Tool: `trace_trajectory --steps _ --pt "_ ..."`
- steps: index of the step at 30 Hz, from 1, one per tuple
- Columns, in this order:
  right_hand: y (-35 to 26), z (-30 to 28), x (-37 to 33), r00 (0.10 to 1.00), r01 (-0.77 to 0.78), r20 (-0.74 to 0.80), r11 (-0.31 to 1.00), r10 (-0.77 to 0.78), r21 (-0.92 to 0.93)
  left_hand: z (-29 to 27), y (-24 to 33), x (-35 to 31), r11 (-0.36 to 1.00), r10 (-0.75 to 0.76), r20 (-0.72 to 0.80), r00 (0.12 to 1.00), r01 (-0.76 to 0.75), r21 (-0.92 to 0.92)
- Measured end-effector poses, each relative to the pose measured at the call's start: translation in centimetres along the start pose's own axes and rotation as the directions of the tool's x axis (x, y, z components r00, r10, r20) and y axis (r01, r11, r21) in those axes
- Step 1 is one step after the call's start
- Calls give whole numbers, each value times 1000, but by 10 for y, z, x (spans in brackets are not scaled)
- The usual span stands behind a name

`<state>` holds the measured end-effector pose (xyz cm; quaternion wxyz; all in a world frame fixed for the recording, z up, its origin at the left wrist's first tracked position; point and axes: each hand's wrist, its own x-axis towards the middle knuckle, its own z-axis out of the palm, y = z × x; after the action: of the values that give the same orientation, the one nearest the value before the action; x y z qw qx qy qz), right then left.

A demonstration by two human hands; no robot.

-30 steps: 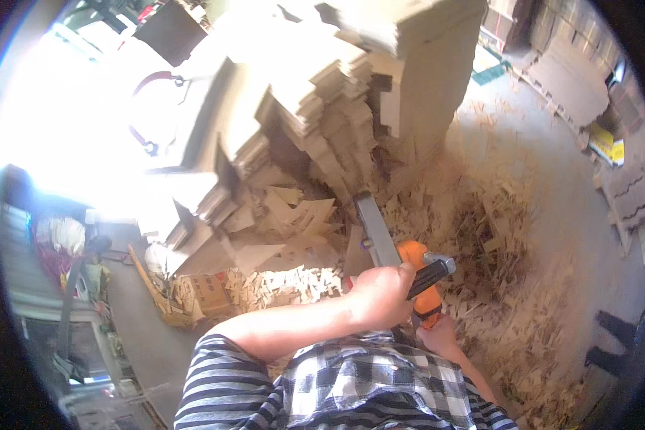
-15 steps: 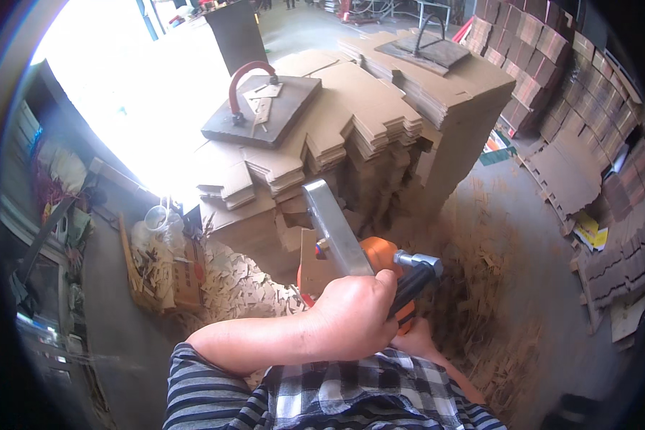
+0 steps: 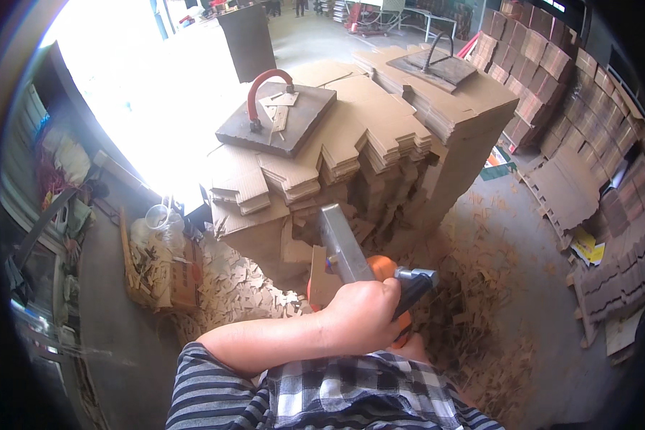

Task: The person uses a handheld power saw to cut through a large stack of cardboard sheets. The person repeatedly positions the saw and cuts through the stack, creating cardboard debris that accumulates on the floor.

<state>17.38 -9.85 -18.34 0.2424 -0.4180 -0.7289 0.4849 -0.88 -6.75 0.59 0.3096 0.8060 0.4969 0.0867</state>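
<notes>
A handheld power tool with a long silver metal housing (image 3: 345, 247), an orange body (image 3: 382, 268) and a metal side fitting (image 3: 417, 276) is held low in front of my body. My left hand (image 3: 362, 315) is closed around its black handle (image 3: 414, 285). Below it, my right hand (image 3: 413, 349) is mostly hidden behind the left hand and the orange part; its fingers do not show. The housing's far end points at the ragged, notched near side of a tall stack of cut cardboard sheets (image 3: 383, 132). I cannot tell whether it touches.
On the stack lie a dark slab with a red curved handle (image 3: 279, 118) and another plate with a dark handle (image 3: 441, 70). Cardboard scraps (image 3: 240, 290) cover the floor around it. A box of scraps (image 3: 183, 279) stands at left; bundled cardboard (image 3: 527, 43) is piled at right.
The stack and slab sit slightly lower and further right in view. The tool's far end shows lower, near the stack's cut side. Less of my right hand and forearm is visible.
</notes>
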Motion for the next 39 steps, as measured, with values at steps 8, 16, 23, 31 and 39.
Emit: trace_trajectory --steps 8,16,23,31,39 --pt "-10 16 21 880 -430 -86 859 468 277 -3 -6 19 994 -67 -55 996 71 80" --pt "31 27 21 949 -261 -100 924 298 278 -9 -8 14 998 -60 -49 997 58 -35" --pt "-9 9 24 922 -363 -97 924 375 121 -16 -19 13 974 -175 60 983 182 -135" --pt "11 11 20 858 -514 16 857 513 38 3 -36 20 976 -172 26 985 174 -134" --pt "30 32 20 793 -575 -142 805 592 147 17 -47 19 959 -228 40 973 231 -164"
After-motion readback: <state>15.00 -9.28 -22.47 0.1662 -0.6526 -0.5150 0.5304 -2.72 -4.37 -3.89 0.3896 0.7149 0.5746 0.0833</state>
